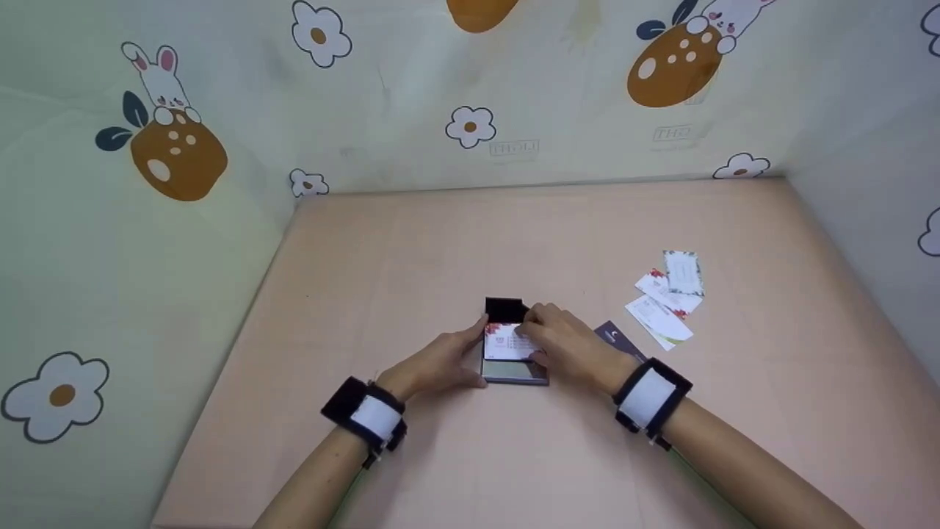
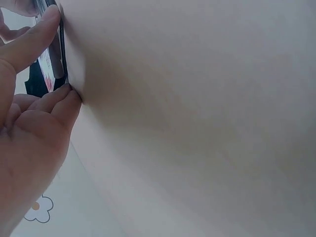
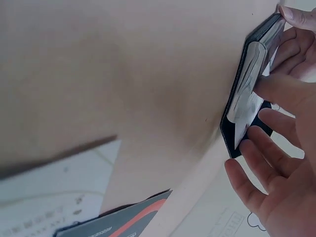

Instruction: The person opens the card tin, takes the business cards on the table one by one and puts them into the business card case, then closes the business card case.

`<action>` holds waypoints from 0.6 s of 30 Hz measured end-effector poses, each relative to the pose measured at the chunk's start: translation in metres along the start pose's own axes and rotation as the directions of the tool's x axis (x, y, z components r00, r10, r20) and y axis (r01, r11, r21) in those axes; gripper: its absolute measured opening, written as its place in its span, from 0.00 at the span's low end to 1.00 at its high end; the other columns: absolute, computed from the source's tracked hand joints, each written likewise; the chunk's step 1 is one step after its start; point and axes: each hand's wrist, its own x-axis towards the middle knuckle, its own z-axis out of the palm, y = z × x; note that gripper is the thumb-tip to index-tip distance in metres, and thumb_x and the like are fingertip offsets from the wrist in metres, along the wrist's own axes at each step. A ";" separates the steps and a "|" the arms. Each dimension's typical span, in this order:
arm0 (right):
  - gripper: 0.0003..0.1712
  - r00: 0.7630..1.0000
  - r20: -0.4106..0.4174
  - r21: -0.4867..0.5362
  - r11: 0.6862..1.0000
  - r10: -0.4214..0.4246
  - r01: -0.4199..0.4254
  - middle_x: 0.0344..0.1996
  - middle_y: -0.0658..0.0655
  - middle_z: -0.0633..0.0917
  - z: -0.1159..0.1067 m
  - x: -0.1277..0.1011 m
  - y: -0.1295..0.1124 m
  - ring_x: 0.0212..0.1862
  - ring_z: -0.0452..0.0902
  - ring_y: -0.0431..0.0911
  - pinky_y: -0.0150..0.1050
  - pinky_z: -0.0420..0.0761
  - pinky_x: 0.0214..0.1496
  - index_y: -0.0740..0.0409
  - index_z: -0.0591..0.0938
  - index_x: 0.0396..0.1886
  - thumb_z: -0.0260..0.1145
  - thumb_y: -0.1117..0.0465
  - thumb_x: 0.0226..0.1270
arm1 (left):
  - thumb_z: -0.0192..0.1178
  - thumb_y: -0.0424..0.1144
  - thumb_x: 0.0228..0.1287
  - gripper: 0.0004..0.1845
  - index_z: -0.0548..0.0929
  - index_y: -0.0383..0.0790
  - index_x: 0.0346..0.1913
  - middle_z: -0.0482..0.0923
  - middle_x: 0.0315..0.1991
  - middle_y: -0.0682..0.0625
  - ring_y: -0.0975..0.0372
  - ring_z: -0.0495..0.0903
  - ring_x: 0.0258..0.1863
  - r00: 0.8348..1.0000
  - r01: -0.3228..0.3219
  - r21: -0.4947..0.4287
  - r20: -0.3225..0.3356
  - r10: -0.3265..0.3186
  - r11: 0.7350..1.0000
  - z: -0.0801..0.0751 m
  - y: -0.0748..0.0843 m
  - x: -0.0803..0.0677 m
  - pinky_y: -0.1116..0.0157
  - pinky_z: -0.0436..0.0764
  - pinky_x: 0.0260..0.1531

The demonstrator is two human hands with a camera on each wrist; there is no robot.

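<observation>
A business card case (image 1: 516, 373) with a metallic body lies near the middle of the table, its black flap (image 1: 503, 309) folded open on the far side. On the body rests a white business card (image 1: 502, 345) with red flowers at one corner. My left hand (image 1: 443, 358) grips the left side of the case, thumb at the near corner and fingertips at the far one. From the right, my right hand (image 1: 571, 344) pinches the card. In the right wrist view, its thumb is on the near edge of the card (image 3: 245, 129), with fingertips by the far end.
Right of the case lies a dark card (image 1: 617, 339) with a red stripe, partly behind the right wrist. Farther right, a white card (image 1: 659, 322) overlaps other cards, among them one with a leafy border (image 1: 684, 273). Patterned walls (image 1: 382, 110) rise at the table's back and sides.
</observation>
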 end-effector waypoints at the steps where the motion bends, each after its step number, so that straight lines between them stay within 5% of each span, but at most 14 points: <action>1: 0.21 1.000 -0.006 -0.008 1.000 -0.002 0.002 0.49 0.60 0.82 0.001 0.000 -0.001 0.50 0.80 0.52 0.43 0.85 0.52 0.59 0.84 0.55 0.73 0.65 0.61 | 0.73 0.37 0.58 0.55 0.47 0.42 0.81 0.55 0.79 0.43 0.52 0.58 0.78 1.000 0.001 -0.004 0.001 -0.001 1.000 0.000 0.000 0.000 0.57 0.61 0.78; 7: 0.16 1.000 -0.030 -0.042 0.999 -0.007 0.006 0.52 0.60 0.83 0.005 -0.001 -0.009 0.51 0.80 0.51 0.46 0.83 0.51 0.57 0.85 0.55 0.65 0.64 0.70 | 0.73 0.36 0.58 0.55 0.48 0.43 0.81 0.55 0.79 0.42 0.51 0.58 0.78 1.000 0.000 -0.021 -0.005 0.000 1.000 0.000 0.000 -0.001 0.56 0.59 0.78; 18: 0.21 0.999 0.027 -0.105 0.994 -0.020 0.023 0.54 0.60 0.83 0.009 -0.011 -0.022 0.55 0.80 0.52 0.47 0.82 0.55 0.57 0.82 0.60 0.67 0.60 0.68 | 0.73 0.36 0.57 0.55 0.48 0.43 0.81 0.53 0.79 0.43 0.51 0.57 0.78 1.000 0.005 -0.025 -0.009 -0.005 1.000 0.000 0.000 0.000 0.56 0.59 0.78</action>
